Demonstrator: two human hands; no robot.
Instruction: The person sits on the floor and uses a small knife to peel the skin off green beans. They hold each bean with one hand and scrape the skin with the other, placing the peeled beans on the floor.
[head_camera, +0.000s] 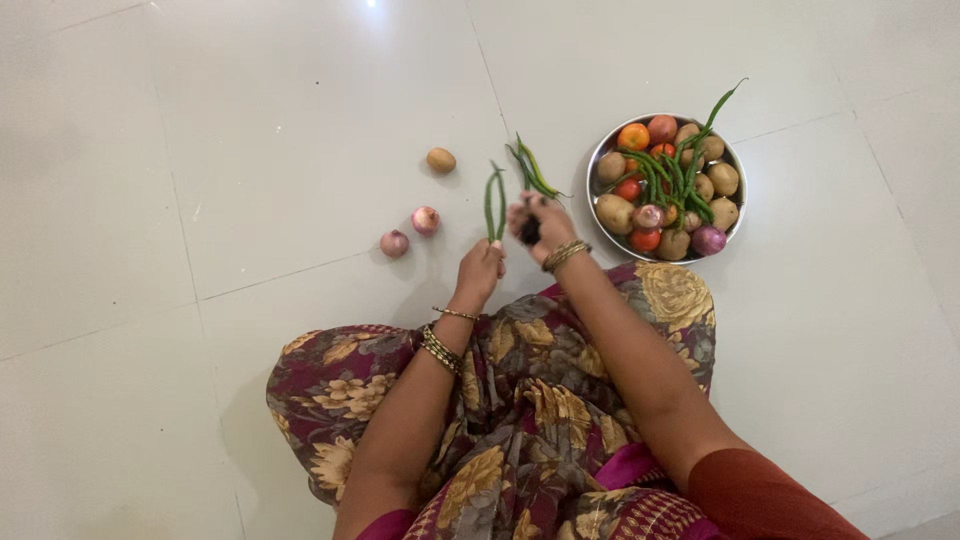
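A round steel bowl (737, 190) is seen at far right on the pale tiled floor (250, 120), heaped with potatoes (615, 212), tomatoes (633, 135), small red onions (708, 239) and long green chillies (672, 175). To the left, two loose onions (410, 232) are set close together, with a single potato (441, 160) lying farther off. A floral-printed garment (520, 420) is spread across the near foreground.

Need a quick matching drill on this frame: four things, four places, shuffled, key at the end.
1 lone potato
2 two onions
3 steel bowl
4 green bean pods

a held up in the left hand
b floor, far right of the hands
c floor, left of the left hand
d floor, beyond the onions

Pairs: 1-d, 2-c, 3-b, 4-a
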